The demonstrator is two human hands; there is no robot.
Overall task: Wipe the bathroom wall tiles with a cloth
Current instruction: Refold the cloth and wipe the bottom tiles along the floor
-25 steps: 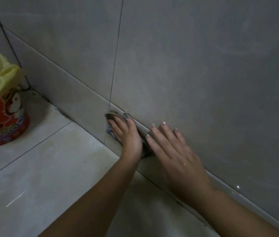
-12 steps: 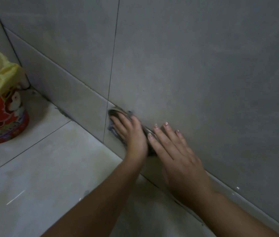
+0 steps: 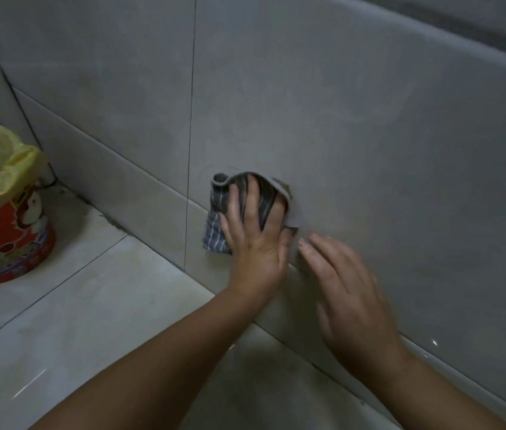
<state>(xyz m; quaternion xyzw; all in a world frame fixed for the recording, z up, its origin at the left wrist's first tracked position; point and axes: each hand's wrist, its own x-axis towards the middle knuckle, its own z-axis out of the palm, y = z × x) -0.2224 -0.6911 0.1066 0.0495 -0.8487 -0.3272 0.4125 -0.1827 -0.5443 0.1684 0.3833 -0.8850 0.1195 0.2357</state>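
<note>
A grey striped cloth (image 3: 214,234) lies flat against the grey wall tiles (image 3: 354,125), just right of a vertical grout line and above the skirting tile. My left hand (image 3: 254,240) presses it to the wall with straight, spread fingers. My right hand (image 3: 348,293) is beside it to the right, blurred, fingers extended toward the wall and holding nothing; I cannot tell whether it touches the tile.
A red patterned waste bin (image 3: 3,240) lined with a yellow bag stands in the corner at the left. Pale floor tiles (image 3: 74,321) run along the wall's base. A dark grout seam marks where floor meets wall.
My left hand has slid the cloth up and to the right, from the skirting tile onto the big wall tile. My right hand has drawn back a little.
</note>
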